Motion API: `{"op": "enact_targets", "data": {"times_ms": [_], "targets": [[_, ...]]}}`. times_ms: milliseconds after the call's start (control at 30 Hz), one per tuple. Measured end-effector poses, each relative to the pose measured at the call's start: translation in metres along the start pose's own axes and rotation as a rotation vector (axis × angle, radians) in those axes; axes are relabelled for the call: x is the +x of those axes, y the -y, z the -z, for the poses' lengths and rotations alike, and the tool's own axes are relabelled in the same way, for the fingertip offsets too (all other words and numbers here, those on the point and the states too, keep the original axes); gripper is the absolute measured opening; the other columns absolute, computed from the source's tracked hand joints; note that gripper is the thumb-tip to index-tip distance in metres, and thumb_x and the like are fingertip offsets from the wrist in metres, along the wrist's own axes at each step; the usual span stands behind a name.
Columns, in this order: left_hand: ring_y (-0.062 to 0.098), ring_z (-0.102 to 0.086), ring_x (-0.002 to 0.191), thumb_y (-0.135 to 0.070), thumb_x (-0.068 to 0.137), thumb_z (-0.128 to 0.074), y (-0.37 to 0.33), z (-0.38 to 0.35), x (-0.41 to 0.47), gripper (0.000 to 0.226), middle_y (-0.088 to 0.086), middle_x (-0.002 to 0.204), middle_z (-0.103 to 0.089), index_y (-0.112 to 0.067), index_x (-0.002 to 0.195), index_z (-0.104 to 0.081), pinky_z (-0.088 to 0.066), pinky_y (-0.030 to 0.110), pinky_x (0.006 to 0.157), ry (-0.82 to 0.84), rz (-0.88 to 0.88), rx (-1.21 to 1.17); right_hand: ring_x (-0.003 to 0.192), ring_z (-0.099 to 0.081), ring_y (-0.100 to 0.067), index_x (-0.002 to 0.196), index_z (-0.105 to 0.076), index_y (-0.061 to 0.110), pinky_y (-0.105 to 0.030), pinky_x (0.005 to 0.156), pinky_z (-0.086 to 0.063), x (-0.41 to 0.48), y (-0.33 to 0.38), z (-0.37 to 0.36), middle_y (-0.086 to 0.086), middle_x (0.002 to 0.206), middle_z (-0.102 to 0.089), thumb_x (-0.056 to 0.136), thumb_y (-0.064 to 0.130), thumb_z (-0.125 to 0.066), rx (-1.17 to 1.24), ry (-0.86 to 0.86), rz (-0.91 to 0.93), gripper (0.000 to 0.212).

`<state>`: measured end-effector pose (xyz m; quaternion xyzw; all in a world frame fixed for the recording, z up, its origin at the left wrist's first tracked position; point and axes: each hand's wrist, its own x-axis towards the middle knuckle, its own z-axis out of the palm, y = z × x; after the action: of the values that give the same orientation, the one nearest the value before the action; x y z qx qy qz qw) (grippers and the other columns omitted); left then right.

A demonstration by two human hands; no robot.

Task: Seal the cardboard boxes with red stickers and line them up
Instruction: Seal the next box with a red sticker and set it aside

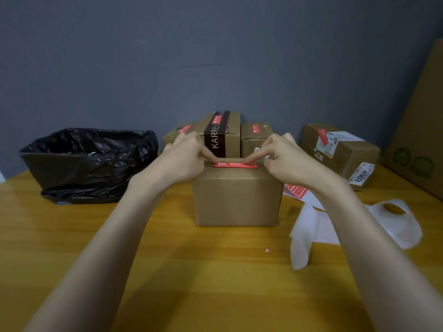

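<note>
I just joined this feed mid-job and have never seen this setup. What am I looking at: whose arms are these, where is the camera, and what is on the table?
There is one picture, from a camera worn on a person's head, looking down at their bare arms. No machine is involved. The left hand and right hand press a red sticker onto the top of a cardboard box on the wooden table. Neither hand grips anything. Behind stand stickered boxes; left is a black bag, right a sticker sheet and white backing paper.

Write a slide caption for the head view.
Both hands press a red sticker onto the cardboard box.
</note>
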<state>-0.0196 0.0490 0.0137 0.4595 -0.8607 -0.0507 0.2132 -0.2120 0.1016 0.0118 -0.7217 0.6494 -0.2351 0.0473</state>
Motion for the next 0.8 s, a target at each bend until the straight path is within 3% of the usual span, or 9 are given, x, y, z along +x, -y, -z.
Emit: {"op": "enact_targets", "data": {"times_ms": [133,200,300,467,533,600,700,800], "targets": [[0.021,-0.043,0.109,0.014,0.086,-0.041,0.007,0.009,-0.003,0.056,-0.007,0.099,-0.051,-0.029,0.109,-0.07,-0.037,0.048,0.101,0.052,-0.01,0.011,0.117,-0.03,-0.018,0.108,-0.068,0.036,-0.034,0.096,-0.031,-0.002,-0.009,0.009,0.002,0.104,-0.041,0.091,-0.005,-0.038,-0.006,-0.003,-0.049,0.053],[0.017,-0.039,0.105,0.012,0.086,-0.041,0.007,0.013,-0.004,0.06,-0.012,0.091,-0.041,-0.037,0.109,-0.067,-0.034,0.049,0.102,0.074,-0.026,0.03,0.113,-0.03,-0.016,0.108,-0.068,0.036,-0.032,0.092,-0.03,-0.002,-0.008,0.011,0.002,0.103,-0.042,0.09,-0.007,-0.038,-0.009,-0.008,-0.034,0.055],[0.015,-0.03,0.112,0.006,0.088,-0.037,0.001,0.014,-0.005,0.065,-0.009,0.097,-0.036,-0.049,0.114,-0.059,-0.023,0.045,0.108,0.136,-0.078,0.032,0.109,-0.029,-0.014,0.112,-0.065,0.037,-0.029,0.095,-0.026,-0.002,-0.002,0.008,0.001,0.102,-0.046,0.089,-0.009,-0.035,0.029,0.053,0.055,0.059],[0.012,-0.026,0.107,0.002,0.091,-0.035,-0.007,0.008,-0.004,0.064,-0.009,0.102,-0.033,-0.052,0.123,-0.05,-0.018,0.032,0.098,0.214,-0.092,0.104,0.106,-0.027,-0.009,0.105,-0.056,0.054,-0.024,0.093,-0.024,-0.003,0.0,0.006,0.006,0.101,-0.044,0.089,-0.007,-0.032,0.035,0.15,0.097,0.067],[0.01,-0.025,0.105,0.002,0.092,-0.035,-0.004,0.011,-0.005,0.063,-0.01,0.102,-0.033,-0.051,0.122,-0.051,-0.016,0.031,0.096,0.234,-0.08,0.108,0.108,-0.026,-0.01,0.109,-0.059,0.049,-0.019,0.094,-0.023,-0.003,-0.006,0.012,0.014,0.095,-0.044,0.09,-0.007,-0.032,0.019,0.179,0.085,0.065],[0.01,-0.025,0.105,0.001,0.093,-0.034,0.0,0.016,-0.006,0.062,-0.01,0.102,-0.034,-0.052,0.121,-0.051,-0.015,0.032,0.095,0.258,-0.061,0.109,0.108,-0.027,-0.01,0.114,-0.062,0.04,-0.007,0.084,-0.021,-0.004,-0.012,0.017,0.021,0.09,-0.042,0.091,-0.006,-0.033,0.025,0.188,0.068,0.059],[0.01,-0.025,0.105,-0.003,0.094,-0.037,0.007,0.022,-0.008,0.057,-0.011,0.103,-0.036,-0.053,0.118,-0.051,-0.017,0.035,0.098,0.276,-0.038,0.113,0.11,-0.032,-0.014,0.114,-0.065,0.036,-0.017,0.086,-0.022,-0.007,-0.019,0.022,0.021,0.09,-0.044,0.094,-0.002,-0.036,0.009,0.189,0.046,0.051],[0.008,-0.024,0.101,-0.003,0.093,-0.04,0.015,0.028,-0.009,0.056,-0.019,0.095,-0.036,-0.055,0.109,-0.051,-0.019,0.036,0.1,0.269,-0.019,0.097,0.112,-0.036,-0.016,0.109,-0.068,0.035,-0.027,0.089,-0.035,-0.009,-0.024,0.028,0.013,0.096,-0.047,0.093,-0.001,-0.039,0.032,0.181,0.008,0.05]]}}
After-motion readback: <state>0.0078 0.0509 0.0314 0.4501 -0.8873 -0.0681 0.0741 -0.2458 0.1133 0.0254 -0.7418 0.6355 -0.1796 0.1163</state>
